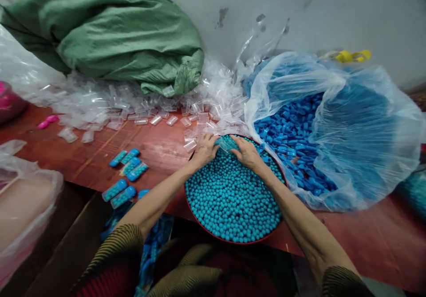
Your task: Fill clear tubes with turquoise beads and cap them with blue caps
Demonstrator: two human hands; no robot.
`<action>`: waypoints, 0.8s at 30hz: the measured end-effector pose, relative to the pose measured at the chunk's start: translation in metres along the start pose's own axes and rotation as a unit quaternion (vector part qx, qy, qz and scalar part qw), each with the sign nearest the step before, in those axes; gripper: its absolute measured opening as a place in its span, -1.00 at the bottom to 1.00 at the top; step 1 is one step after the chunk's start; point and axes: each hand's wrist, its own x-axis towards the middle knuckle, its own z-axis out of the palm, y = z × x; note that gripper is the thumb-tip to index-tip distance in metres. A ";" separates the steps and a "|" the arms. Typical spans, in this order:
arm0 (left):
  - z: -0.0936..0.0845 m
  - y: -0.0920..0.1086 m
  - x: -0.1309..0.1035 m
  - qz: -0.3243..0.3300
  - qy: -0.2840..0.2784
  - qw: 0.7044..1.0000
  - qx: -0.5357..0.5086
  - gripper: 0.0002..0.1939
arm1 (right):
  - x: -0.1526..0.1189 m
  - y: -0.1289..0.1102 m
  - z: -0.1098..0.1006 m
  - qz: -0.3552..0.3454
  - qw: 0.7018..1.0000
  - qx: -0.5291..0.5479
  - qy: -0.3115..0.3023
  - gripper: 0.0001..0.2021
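Observation:
Both hands are over the far side of a round, red-rimmed basin [190,208] filled with small turquoise beads [233,199]. Between them is a clear plastic case [227,143], low against the beads. My left hand [205,150] has its fingers closed on the left end of the case. At the other end, the fingers of my right hand [249,153] are closed on it too. How much is inside the case is hard to make out. A blue cap [261,147] lies by the basin's rim, just past my right hand.
Several bead-filled cases with blue caps [133,168] lie left of the basin. Loose clear cases [156,119] pile up behind, under a green sack [133,35]. A translucent bag [366,142] spills blue caps [293,142] at right. A lined box [29,208] stands at lower left.

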 end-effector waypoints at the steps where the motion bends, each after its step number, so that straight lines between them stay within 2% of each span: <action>1: 0.000 0.003 -0.002 0.032 -0.007 0.999 0.002 -0.65 | -0.005 0.000 0.000 -0.010 1.000 0.003 0.002 -0.49; 4: 0.001 0.010 -0.012 0.101 -0.023 0.994 -0.015 -0.61 | -0.023 0.001 -0.003 -0.043 0.999 0.024 0.007 -0.50; 7: 0.003 0.015 -0.024 0.112 -0.018 0.993 -0.041 -0.61 | -0.035 0.002 -0.006 -0.070 0.997 0.045 0.004 -0.52; 13: 0.007 0.019 -0.029 0.042 -0.001 0.995 -0.089 -0.67 | -0.035 0.005 -0.009 -0.028 0.998 0.048 0.009 -0.70; 19: -0.013 0.028 -0.032 -0.042 0.054 0.992 -0.106 -0.73 | -0.046 -0.004 -0.026 0.018 0.992 0.029 0.123 -0.74; 22: -0.018 0.030 -0.041 -0.040 0.070 0.991 -0.104 -0.83 | -0.063 -0.016 -0.034 0.066 0.982 0.105 0.142 -0.74; 24: -0.016 0.030 -0.049 -0.025 0.068 0.991 -0.115 -0.83 | -0.076 -0.024 -0.035 0.108 0.970 0.185 0.112 -0.74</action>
